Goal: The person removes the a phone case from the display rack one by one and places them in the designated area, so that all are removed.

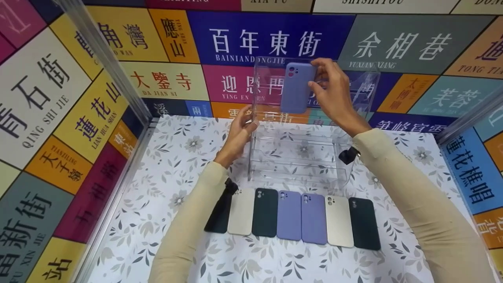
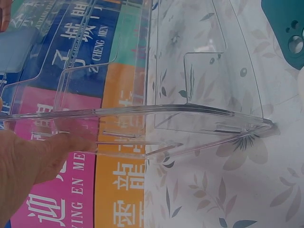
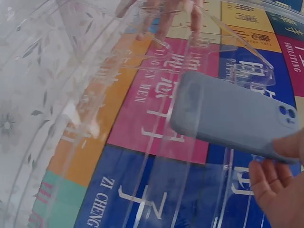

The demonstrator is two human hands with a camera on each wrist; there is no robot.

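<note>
My right hand (image 1: 334,88) pinches a lavender phone case (image 1: 296,90) by its right edge, thumb in front. The case is upright, its camera cutouts at the top left, in the upper part of a clear plastic tiered rack (image 1: 250,157). In the right wrist view the case (image 3: 228,111) appears greyish blue, with fingers at its camera end. My left hand (image 1: 237,135) grips the rack's left side panel; the left wrist view shows that hand (image 2: 38,161) at the panel's edge. Whether the case touches a tier I cannot tell.
In front of the rack lies a row of phone cases: dark green (image 1: 265,212), lavender (image 1: 289,216), cream (image 1: 339,222). The left wrist strap partly covers the leftmost dark case (image 1: 216,222). A leaf-patterned tabletop (image 1: 157,236) meets sign-printed walls (image 1: 271,35) behind and at both sides.
</note>
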